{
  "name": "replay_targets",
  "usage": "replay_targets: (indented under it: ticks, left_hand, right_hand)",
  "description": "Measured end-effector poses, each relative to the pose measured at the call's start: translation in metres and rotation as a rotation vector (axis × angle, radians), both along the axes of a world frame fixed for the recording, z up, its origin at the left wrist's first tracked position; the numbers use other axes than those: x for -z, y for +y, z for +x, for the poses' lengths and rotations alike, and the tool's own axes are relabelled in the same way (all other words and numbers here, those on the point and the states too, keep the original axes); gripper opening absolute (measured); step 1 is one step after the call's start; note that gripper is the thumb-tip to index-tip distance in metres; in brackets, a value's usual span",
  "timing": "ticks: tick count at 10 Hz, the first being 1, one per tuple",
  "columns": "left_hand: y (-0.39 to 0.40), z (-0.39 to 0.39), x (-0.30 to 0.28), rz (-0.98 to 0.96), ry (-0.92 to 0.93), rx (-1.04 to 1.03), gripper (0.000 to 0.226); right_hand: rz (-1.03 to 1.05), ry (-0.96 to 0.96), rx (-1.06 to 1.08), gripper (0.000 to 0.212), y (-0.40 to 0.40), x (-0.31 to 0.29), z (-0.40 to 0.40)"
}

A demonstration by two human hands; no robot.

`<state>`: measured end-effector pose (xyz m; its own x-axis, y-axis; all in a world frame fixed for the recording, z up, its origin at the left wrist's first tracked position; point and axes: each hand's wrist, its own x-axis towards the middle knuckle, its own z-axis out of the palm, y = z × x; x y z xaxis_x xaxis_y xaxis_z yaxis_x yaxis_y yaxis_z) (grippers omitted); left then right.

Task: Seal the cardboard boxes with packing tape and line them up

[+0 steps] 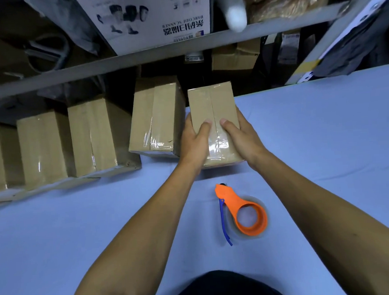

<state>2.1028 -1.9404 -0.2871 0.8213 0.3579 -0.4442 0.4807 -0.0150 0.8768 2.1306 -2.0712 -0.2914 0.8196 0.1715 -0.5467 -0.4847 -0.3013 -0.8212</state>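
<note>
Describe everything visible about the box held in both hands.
The box is plain brown cardboard, closed, with clear shiny tape running along its centre seam and over the near edge. It sits on the blue table, at the right end of a row of similar boxes. The left hand and right hand grip its sides, thumbs on top.

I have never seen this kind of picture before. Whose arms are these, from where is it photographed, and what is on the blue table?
No machine here: a person works with bare hands. The single picture comes from a camera worn on the head, looking forward and down. The left hand and right hand grip a taped cardboard box from both sides, thumbs on top. To its left, other taped boxes stand in a row along the far edge of the blue table. Nearer the person lies an orange tape dispenser, untouched. Behind are shelves.
</note>
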Motion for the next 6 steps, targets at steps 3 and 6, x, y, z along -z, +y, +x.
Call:
replay_targets:
  ticks: [3, 6]
  left_hand:
    - [0.006, -0.002, -0.006, 0.049, 0.007, 0.064, 0.023]
    - [-0.004, -0.030, -0.073, 0.334, 0.008, 0.210, 0.055]
  right_hand:
    - [-0.103, -0.053, -0.034, 0.063, 0.001, -0.005, 0.001]
    - [-0.408, -0.406, -0.190, 0.069, -0.020, -0.060, -0.039]
